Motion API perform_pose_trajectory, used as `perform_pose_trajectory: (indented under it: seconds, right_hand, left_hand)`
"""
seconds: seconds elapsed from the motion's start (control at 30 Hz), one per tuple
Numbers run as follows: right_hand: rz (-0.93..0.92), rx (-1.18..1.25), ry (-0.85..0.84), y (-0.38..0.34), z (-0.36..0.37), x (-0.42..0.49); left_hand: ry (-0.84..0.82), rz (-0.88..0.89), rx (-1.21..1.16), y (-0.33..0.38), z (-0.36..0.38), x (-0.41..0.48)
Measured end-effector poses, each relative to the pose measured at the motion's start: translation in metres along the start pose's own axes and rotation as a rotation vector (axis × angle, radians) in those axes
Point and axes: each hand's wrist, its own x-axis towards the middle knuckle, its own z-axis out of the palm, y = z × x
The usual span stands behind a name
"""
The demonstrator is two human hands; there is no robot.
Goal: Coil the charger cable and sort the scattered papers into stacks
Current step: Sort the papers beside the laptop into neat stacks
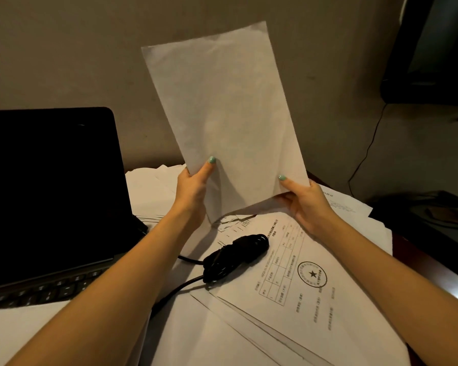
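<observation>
I hold one sheet [222, 114] up off the table [428, 260], standing on end. Its long axis runs upward and leans left at the top, with the blank side facing me. My left grip [193, 186] is pinched on its lower left edge, thumb on the near face. My right grip [306, 204] is pinched on its lower right corner in the same way. I cannot tell whether a second sheet hides behind this one. The loose papers [249, 334] lie flat below and mostly to the right of my hands, so I judge the sheet must tip from upright to flat before it joins any stack. The stamped sheet [312, 273] lies just under my right forearm, so my right grip is the nearer one to it. The charger cable [236, 256] already sits bundled on the papers, directly beneath the held sheet and between my forearms. Its lead trails off to the near left. My count is one held sheet, one cable bundle and one laptop [50, 180] at the left. The overlapping papers are too many to separate.
</observation>
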Motion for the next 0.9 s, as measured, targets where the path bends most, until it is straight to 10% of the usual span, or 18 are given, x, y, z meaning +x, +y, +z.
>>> perform_pose_trajectory:
  seconds: [0.63,0.9]
  right_hand:
    - [-0.212,0.114,0.105,-0.057,0.007,-0.103]
    - [-0.127,-0.133,-0.064,-0.071,0.054,-0.145]
  left_hand:
    - [-0.063,0.07,0.112,0.127,-0.051,-0.095]
    - [0.25,0.213,0.284,0.184,-0.125,-0.153]
